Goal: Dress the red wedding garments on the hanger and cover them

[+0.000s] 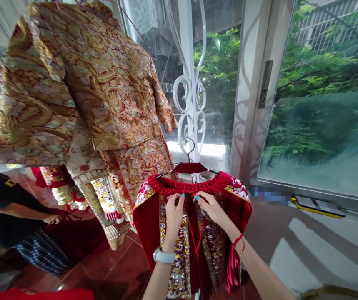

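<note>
A red velvet garment (146, 223) with gold and silver embroidery hangs on a hanger (189, 167) in front of me. Its neckline is gathered, and a thin red drawstring (200, 243) dangles down the front opening. My left hand (175, 210) is closed at the neckline's front, thumb and finger pinching the drawstring close to the gathered edge. Just to its right, my right hand (210, 208) also pinches the drawstring, fingertips a short gap from the left ones. The fingers partly hide the cord there.
Gold-and-red brocade outfits (113, 91) hang at the left. A white scrolled metal stand (186, 91) rises behind the hanger, before the windows. On the right, a yellow-edged flat object (319, 206) lies on the sill. Another person (19, 216) is at far left, one hand near dark red cloth.
</note>
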Tool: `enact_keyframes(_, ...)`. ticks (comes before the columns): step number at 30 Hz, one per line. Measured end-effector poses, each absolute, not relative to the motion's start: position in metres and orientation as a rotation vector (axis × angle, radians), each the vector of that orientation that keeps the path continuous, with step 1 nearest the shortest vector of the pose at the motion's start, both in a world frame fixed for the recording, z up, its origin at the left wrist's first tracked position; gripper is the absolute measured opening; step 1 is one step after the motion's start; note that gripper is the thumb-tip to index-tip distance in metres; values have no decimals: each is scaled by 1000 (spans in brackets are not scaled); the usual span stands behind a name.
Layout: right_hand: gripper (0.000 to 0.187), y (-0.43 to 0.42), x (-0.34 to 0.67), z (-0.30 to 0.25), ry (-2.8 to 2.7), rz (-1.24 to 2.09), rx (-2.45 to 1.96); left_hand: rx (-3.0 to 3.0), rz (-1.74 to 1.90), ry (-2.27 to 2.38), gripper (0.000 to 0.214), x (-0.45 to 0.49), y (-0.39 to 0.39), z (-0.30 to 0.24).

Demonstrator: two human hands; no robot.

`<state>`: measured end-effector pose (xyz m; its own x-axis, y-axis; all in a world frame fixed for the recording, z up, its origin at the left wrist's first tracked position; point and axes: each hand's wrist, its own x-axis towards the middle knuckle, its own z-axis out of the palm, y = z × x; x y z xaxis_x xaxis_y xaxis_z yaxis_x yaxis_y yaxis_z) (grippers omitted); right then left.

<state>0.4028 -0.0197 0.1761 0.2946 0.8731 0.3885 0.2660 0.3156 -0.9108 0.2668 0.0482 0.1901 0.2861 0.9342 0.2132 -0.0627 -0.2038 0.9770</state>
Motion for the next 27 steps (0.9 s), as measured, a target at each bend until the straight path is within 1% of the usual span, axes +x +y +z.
enact_keyframes(5, 40, -35, 403, 181, -1246, 508, -1291, 1280, 884, 722, 35, 260, 46, 200)
enact_keyframes(8, 46, -46, 404, 200, -1176, 441, -1350, 1143, 724, 642, 46, 249, 45, 212)
enact_keyframes(10, 47, -54, 406, 213, -1146, 372, -1363, 1074, 696, 603, 52, 239, 43, 220)
enact_keyframes(13, 45, -65, 408, 218, -1101, 353, -1357, 1042, 767, 573, 55, 222, 41, 224)
enact_keyframes(18, 44, -77, 408, 202, -922, 407, -1375, 1078, 811, 591, 55, 210, 37, 221)
enact_keyframes(23, 45, -81, 411, 219, -1089, 233, -1413, 1318, 955, 611, 53, 220, 28, 230)
enact_keyframes(27, 46, -80, 413, 201, -1034, 269, -1438, 1260, 997, 619, 55, 226, 26, 219)
